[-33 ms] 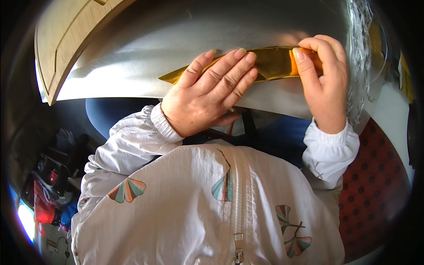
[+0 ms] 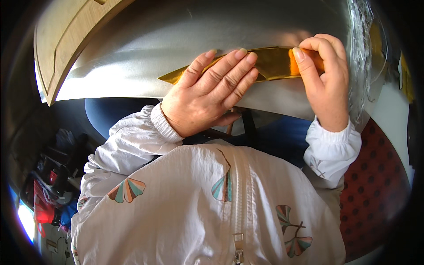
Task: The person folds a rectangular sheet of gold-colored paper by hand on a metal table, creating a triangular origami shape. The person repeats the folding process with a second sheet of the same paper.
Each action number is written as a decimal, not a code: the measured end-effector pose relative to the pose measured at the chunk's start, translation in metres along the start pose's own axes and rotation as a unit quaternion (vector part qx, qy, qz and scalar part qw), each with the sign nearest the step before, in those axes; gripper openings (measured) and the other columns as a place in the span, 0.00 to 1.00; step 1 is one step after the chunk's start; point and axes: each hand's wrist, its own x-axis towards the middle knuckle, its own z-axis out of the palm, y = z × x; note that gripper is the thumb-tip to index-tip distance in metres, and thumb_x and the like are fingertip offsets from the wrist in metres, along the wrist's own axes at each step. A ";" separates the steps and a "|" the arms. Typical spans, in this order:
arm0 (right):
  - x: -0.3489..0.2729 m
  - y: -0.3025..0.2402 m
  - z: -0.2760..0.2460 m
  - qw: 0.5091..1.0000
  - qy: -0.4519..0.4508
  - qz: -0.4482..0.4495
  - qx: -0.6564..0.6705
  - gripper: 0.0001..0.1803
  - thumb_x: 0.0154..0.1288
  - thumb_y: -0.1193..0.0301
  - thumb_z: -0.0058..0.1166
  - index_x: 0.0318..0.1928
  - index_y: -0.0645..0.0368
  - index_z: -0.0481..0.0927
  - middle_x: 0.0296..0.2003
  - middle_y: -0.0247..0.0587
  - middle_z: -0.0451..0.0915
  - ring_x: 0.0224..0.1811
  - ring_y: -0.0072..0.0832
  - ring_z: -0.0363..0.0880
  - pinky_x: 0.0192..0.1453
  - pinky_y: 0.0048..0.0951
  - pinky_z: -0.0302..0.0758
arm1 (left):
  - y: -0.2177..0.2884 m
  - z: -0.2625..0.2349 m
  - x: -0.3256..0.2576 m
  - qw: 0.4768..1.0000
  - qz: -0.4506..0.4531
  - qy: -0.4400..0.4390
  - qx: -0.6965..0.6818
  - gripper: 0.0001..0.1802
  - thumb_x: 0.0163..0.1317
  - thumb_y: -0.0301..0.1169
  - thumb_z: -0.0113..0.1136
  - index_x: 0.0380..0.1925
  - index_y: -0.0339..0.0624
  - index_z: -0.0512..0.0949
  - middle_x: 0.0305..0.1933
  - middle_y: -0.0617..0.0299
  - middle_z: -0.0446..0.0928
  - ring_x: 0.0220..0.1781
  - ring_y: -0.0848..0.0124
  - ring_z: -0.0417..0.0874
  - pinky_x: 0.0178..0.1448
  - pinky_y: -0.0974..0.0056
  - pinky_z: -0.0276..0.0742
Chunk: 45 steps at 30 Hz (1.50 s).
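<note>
A shiny gold foil strip (image 2: 276, 64) lies along the near part of a brushed metal tabletop (image 2: 145, 66), its left end cut to a slanted point. My left hand (image 2: 210, 92) rests flat across the strip's left half, fingers stretched out toward the far right and holding nothing. The strip's right end is pinched between the thumb and fingers of my right hand (image 2: 324, 79). Part of that end is hidden behind the hand. Just left of the pinch, the foil shows a bright orange reflection.
A wooden board (image 2: 66, 42) with a curved edge in this view sits on the table's left. Clear plastic strands (image 2: 360, 53) hang along its right edge. Below are a dark red dotted surface (image 2: 375, 185) at right and a red bag (image 2: 43, 205) among clutter at left.
My right hand and its sleeve have shifted very slightly to the right, with the pinch kept. My left hand and the foil strip stay practically where they were.
</note>
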 end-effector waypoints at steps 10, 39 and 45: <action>0.015 0.002 0.000 0.998 -0.050 0.004 0.039 0.10 0.60 0.79 0.62 0.27 0.67 0.73 0.28 0.41 0.73 0.25 0.29 0.77 0.30 0.27 0.75 | 0.001 0.004 -0.002 1.000 0.006 0.008 0.023 0.59 0.32 0.56 0.72 0.69 0.47 0.65 0.74 0.60 0.64 0.75 0.64 0.65 0.79 0.51 0.51; -0.047 0.011 0.037 0.968 0.133 0.042 -0.208 0.45 0.60 0.46 0.62 0.67 0.65 0.66 0.66 0.59 0.66 0.66 0.53 0.67 0.68 0.48 0.61 | 0.001 0.001 0.001 0.997 0.003 0.015 0.075 0.37 0.55 0.57 0.58 0.63 0.50 0.74 0.69 0.62 0.71 0.70 0.66 0.72 0.75 0.54 0.57; -0.015 0.025 -0.002 0.919 0.204 0.143 -0.307 0.35 0.65 0.51 0.59 0.62 0.65 0.70 0.65 0.61 0.67 0.63 0.54 0.70 0.64 0.50 0.66 | 0.001 0.001 0.001 1.000 -0.002 0.029 0.008 0.50 0.36 0.49 0.73 0.65 0.48 0.72 0.71 0.61 0.69 0.71 0.64 0.70 0.71 0.53 0.64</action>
